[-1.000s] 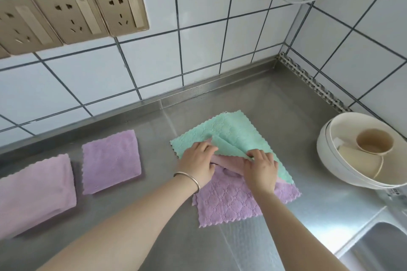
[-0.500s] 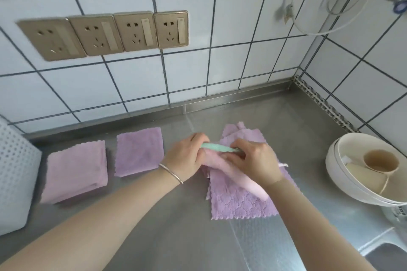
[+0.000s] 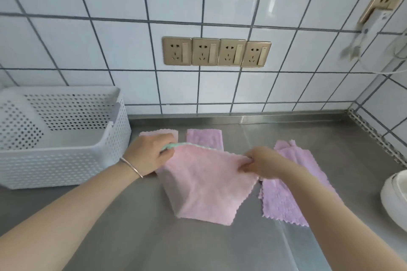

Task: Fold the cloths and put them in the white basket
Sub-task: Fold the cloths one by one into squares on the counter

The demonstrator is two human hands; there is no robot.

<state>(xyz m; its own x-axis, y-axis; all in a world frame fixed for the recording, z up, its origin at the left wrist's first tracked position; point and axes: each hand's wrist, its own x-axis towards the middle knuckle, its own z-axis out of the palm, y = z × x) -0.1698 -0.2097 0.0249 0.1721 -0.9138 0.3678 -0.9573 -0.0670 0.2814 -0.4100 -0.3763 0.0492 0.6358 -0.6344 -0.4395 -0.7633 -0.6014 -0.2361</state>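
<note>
Both hands, left hand [image 3: 147, 154] and right hand [image 3: 259, 162], pinch pink cloth [image 3: 207, 185] (green underside mostly hidden)

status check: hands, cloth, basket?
Left hand and right hand pinch pink cloth by its top corners. White basket at left, no cloths visible inside. Path looks clear.

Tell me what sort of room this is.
Most likely a kitchen: a steel counter runs under a white tiled wall with a row of sockets, and a white bowl sits at the right edge.
</note>
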